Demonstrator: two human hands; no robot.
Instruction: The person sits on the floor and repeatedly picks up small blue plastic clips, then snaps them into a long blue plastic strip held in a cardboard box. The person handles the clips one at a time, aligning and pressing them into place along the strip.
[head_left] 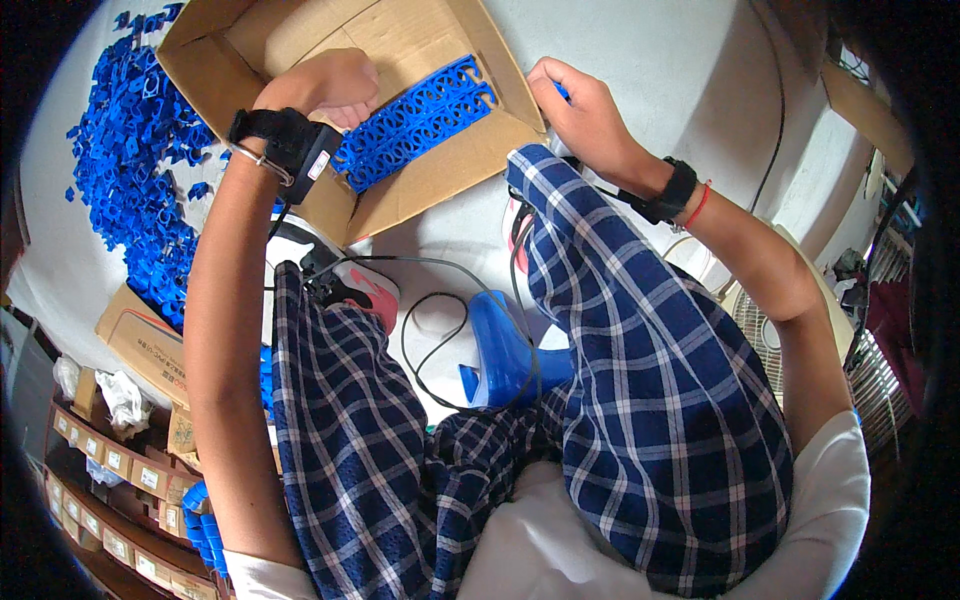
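Note:
An open cardboard box (420,205) stands in front of me. Inside it lie joined rows of blue plastic pipe clips (415,125), slanting up to the right. My left hand (335,85) reaches into the box with its fingers curled down at the left end of these rows; whatever is under the fingers is hidden. Just outside the box's right wall, my right hand (585,110) is closed, thumb uppermost. A bit of a small blue plastic piece (562,92) shows between its fingers, most of it covered.
Loose blue clips (135,160) are heaped on the floor left of the box. Between my legs are a blue plastic object (500,350) and a looping black cable (410,325). Shelves with small boxes (120,460) stand lower left; a fan (755,325) is at right.

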